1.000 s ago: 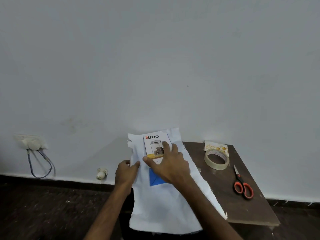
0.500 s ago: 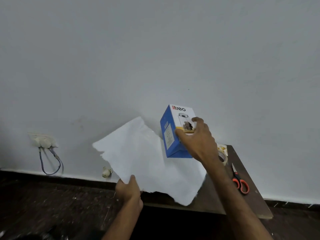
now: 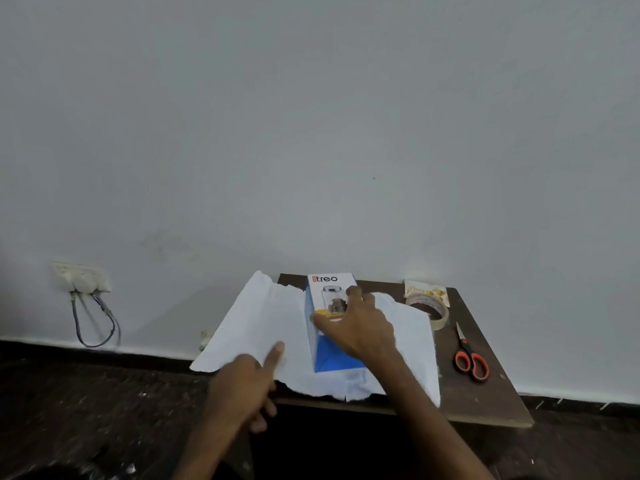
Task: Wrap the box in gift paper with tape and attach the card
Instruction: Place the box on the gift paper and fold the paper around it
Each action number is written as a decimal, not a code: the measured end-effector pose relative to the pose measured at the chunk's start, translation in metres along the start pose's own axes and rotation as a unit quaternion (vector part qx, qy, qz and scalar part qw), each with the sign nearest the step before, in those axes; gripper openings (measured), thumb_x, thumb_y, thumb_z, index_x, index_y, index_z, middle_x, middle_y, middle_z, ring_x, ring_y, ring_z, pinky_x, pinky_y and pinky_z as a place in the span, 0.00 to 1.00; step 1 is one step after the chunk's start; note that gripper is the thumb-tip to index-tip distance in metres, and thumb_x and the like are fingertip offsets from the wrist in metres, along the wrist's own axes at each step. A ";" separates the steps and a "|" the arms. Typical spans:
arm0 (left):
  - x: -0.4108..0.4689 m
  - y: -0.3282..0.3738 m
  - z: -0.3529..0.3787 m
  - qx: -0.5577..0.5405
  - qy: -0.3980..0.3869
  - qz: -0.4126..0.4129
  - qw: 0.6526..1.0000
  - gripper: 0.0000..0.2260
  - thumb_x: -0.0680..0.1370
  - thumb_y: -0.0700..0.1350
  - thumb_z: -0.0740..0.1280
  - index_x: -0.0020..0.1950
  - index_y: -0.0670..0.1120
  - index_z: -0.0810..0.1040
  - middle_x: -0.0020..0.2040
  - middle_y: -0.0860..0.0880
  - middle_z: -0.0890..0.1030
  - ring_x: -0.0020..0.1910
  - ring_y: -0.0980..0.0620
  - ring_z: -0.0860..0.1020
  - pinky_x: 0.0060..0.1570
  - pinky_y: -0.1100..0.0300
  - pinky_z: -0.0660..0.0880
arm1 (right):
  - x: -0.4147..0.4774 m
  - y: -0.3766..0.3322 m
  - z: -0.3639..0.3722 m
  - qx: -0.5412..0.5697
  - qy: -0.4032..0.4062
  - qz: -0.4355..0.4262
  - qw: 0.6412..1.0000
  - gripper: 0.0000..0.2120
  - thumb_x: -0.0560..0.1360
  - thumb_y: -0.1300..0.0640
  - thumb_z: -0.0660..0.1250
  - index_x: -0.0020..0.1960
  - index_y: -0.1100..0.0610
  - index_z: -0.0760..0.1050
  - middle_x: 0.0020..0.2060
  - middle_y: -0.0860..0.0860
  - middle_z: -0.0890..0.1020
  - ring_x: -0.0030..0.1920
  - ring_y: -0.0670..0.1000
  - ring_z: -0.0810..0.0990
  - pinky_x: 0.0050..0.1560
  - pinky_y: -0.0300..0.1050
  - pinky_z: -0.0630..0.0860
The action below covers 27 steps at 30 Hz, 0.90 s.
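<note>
- Half a second back we had the box (image 3: 332, 306) lifted in the air and the paper (image 3: 263, 327) hanging from our left hand (image 3: 242, 386); now both are down on the table (image 3: 485, 393).
- Our right hand (image 3: 360, 327) is closed around the box from above, thumb on its left edge and fingers over the white printed face.
- We see the box lying on the middle of the paper, printed face up, blue side toward us.
- Our left hand rests on the near left part of the sheet, forefinger stretched out flat and the other fingers curled under, holding nothing.
- We see the white paper spread across the table, its left end overhanging the edge and its torn far edge near the wall (image 3: 311, 133).
- Beside the paper on the right sits the roll of tape (image 3: 429, 308), with the card (image 3: 424, 289) just behind it, partly covered.
- Scissors (image 3: 471, 358) with orange handles lie nearer to us, apart from the tape.
</note>
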State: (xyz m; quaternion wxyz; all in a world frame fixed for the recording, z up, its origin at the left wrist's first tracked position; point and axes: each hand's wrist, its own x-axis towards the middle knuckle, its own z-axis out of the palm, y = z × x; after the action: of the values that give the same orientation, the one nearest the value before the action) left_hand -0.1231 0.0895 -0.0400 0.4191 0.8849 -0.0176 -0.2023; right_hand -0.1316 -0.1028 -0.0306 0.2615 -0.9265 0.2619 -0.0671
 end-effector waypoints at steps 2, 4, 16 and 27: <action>0.022 0.005 -0.023 0.074 0.148 0.079 0.983 0.30 0.80 0.67 0.55 0.37 0.45 0.81 0.27 0.50 0.83 0.29 0.47 0.81 0.41 0.56 0.79 | 0.000 0.004 0.005 -0.007 -0.009 -0.009 1.000 0.42 0.71 0.28 0.63 0.74 0.52 0.58 0.67 0.56 0.68 0.64 0.62 0.73 0.59 0.55 0.72; 0.059 0.006 -0.038 0.086 0.245 0.102 0.960 0.25 0.80 0.65 0.57 0.42 0.47 0.80 0.36 0.51 0.85 0.40 0.45 0.82 0.48 0.52 0.77 | 0.000 0.013 0.002 0.010 -0.004 -0.007 1.000 0.42 0.72 0.27 0.61 0.75 0.52 0.58 0.70 0.56 0.67 0.66 0.62 0.72 0.61 0.56 0.72; 0.172 -0.042 -0.027 0.014 0.098 0.027 0.995 0.17 0.71 0.56 0.76 0.46 0.43 0.81 0.45 0.45 0.85 0.44 0.43 0.82 0.50 0.49 0.79 | -0.007 0.030 0.002 0.026 -0.070 -0.111 0.991 0.39 0.72 0.34 0.68 0.78 0.40 0.57 0.79 0.43 0.45 0.70 0.51 0.70 0.68 0.46 0.70; 0.154 -0.053 -0.037 -0.062 0.106 0.022 0.992 0.14 0.69 0.52 0.77 0.40 0.42 0.83 0.40 0.44 0.85 0.41 0.40 0.83 0.49 0.45 0.81 | -0.010 0.039 -0.033 0.063 -0.012 -0.047 0.997 0.38 0.72 0.28 0.61 0.75 0.47 0.64 0.74 0.51 0.67 0.68 0.54 0.73 0.64 0.52 0.73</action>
State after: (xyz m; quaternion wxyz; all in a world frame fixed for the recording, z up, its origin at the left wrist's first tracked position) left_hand 0.0242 0.1204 -0.1114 0.4770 0.8731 0.0195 -0.0990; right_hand -0.1662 -0.1408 -0.0223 0.3190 -0.9203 0.2103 -0.0844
